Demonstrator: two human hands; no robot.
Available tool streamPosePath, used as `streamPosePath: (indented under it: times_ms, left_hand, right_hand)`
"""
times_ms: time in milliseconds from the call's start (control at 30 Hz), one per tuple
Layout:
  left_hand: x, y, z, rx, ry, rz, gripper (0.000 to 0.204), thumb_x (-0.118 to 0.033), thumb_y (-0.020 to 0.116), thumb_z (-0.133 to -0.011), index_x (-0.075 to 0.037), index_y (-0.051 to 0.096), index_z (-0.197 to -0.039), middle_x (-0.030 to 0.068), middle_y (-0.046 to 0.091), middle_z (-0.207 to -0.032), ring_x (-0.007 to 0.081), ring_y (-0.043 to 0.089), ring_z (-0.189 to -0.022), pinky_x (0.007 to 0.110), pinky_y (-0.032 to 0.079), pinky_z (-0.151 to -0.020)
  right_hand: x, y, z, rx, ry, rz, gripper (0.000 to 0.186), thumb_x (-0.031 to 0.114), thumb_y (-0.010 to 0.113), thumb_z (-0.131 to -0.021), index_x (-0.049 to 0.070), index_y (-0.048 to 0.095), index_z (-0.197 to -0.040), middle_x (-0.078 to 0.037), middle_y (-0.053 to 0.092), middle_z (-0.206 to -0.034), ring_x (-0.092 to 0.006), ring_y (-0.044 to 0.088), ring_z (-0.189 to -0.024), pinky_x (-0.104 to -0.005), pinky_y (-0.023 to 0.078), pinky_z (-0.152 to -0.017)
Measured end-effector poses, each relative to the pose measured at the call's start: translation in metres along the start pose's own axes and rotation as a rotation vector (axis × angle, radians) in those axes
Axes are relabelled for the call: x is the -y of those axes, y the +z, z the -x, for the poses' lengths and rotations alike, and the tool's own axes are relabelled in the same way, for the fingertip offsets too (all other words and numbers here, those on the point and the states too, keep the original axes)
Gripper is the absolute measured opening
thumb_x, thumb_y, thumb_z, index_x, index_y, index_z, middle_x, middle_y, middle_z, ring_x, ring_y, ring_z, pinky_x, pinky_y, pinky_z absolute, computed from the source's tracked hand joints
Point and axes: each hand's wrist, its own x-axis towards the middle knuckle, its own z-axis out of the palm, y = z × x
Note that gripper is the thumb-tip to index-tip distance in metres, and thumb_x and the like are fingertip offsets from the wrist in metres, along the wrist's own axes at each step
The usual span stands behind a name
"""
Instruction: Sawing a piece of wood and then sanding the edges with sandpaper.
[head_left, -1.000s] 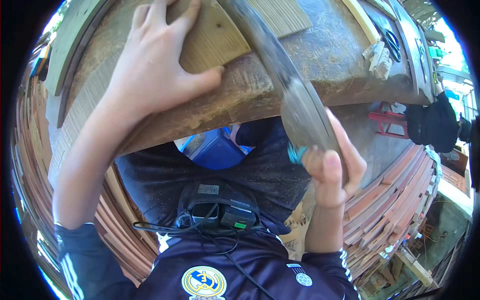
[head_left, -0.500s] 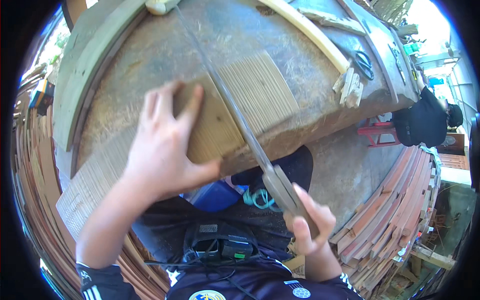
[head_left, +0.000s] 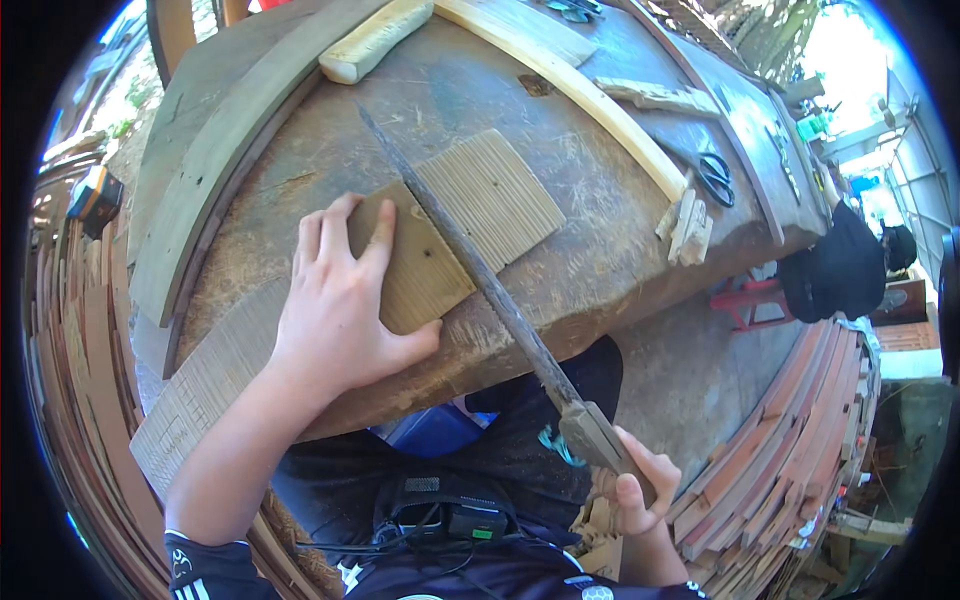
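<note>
Left hand [head_left: 335, 320] is pressed flat on a small ribbed wooden board [head_left: 455, 235], fingers spread apart across its near corner, thumb hooked along the front edge of the desk [head_left: 600, 250]. That board sits close to the desk's front edge, roughly in the middle, turned diamond-wise. Right hand [head_left: 640, 490] is down below the desk edge with its fingers clamped tight round the handle of a long dark blade [head_left: 480, 270], which lies diagonally straight across the board, tip pointing off toward the far side. Bunch of other stuff up there too: a long curved pale strip of wood [head_left: 590, 100] running along the far right, a chunky pale wood block [head_left: 375, 40] at the back, scissors [head_left: 715, 178] off to the right, and a few little wood offcuts [head_left: 685, 225] near them. Stacks of reddish wooden slats [head_left: 780, 470] are piled on the ground lower right.
</note>
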Motion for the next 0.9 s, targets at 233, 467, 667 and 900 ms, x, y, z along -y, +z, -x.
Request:
streamPosePath:
  times_ms: [233,467,667,900]
  left_hand:
    - [0.024,-0.003,-0.003,-0.061,-0.148,-0.134,0.098,-0.038,0.080,-0.065,0.006,0.048,-0.146,0.0321,0.038,-0.147,0.0483,0.036,-0.135,0.052,0.034,-0.116]
    - [0.019,-0.003,-0.010,-0.053,-0.120,-0.062,0.099,-0.037,0.082,-0.062,0.007,0.050,-0.145,0.0317,0.038,-0.146,0.0476,0.036,-0.137,0.052,0.033,-0.117]
    - [0.010,-0.001,0.004,0.021,-0.101,-0.042,0.104,-0.041,0.082,-0.062,0.007,0.047,-0.147,0.0330,0.035,-0.147,0.0495,0.034,-0.136,0.055,0.033,-0.116]
    - [0.006,0.003,-0.004,0.012,-0.011,-0.059,0.100,-0.046,0.080,-0.066,0.009,0.049,-0.144,0.0363,0.037,-0.144,0.0507,0.035,-0.134,0.054,0.034,-0.115]
  right_hand:
    - [-0.012,0.005,-0.062,0.040,0.085,-0.141,0.046,0.007,0.062,-0.086,-0.010,0.066,-0.129,-0.020,0.077,-0.093,-0.0161,0.070,-0.061,-0.0247,0.052,-0.060]
    - [-0.001,-0.042,-0.016,0.130,-0.238,0.168,0.049,0.003,0.064,-0.081,-0.014,0.065,-0.127,-0.025,0.075,-0.091,-0.0200,0.073,-0.066,-0.0279,0.055,-0.063]
    - [0.002,0.026,-0.061,0.104,-0.106,0.089,0.048,0.016,0.062,-0.088,-0.013,0.066,-0.126,-0.016,0.075,-0.077,-0.0140,0.067,-0.056,-0.0239,0.050,-0.055]
    - [0.005,-0.034,0.001,0.079,-0.100,0.023,0.051,0.003,0.062,-0.085,-0.009,0.062,-0.135,-0.009,0.073,-0.075,-0.0086,0.064,-0.056,-0.0218,0.049,-0.057]
